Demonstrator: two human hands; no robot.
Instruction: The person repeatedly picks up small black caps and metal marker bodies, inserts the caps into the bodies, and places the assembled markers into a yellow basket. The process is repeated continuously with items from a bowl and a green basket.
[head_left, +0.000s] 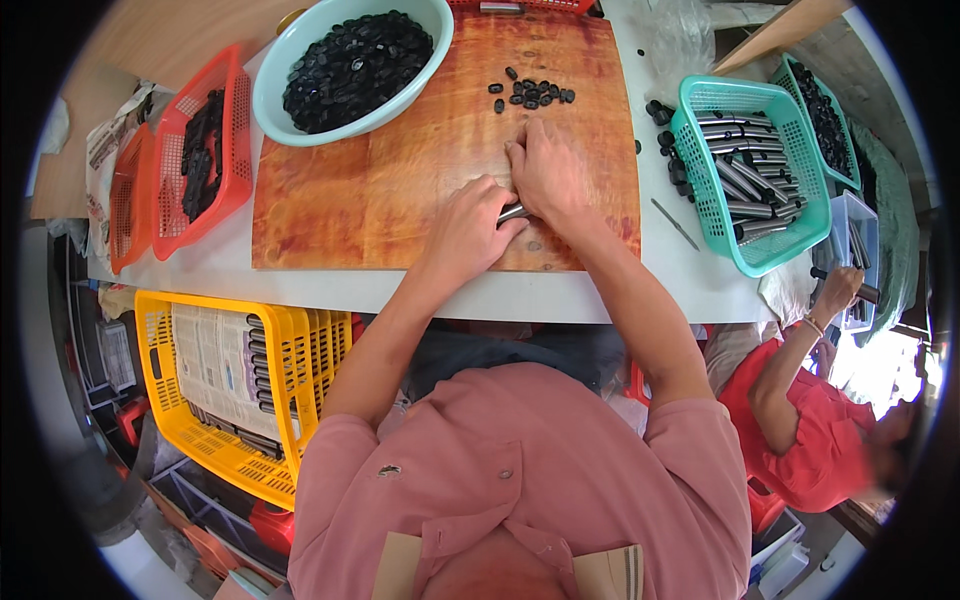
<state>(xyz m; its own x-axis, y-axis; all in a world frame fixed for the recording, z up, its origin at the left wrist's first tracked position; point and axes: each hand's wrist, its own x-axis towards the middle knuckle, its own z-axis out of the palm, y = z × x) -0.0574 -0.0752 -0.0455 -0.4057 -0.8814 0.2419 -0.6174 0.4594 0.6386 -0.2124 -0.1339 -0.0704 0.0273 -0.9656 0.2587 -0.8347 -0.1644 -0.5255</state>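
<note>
My left hand is closed round a short metal tube just above the wooden board. Close by on the right, my right hand is curled, knuckles up and slightly blurred. Its fingertips are hidden, so I cannot make out what they hold. The tube's right end disappears beside the right hand's heel. Beyond that hand lies a loose group of small black plastic pieces. Many more such pieces fill a pale blue bowl at the board's far left.
Red baskets stand left, one holding black parts. A green basket of metal tubes is at right, near a thin metal tool. A yellow crate sits lower left. At far right, a co-worker's hand holds a dark tube.
</note>
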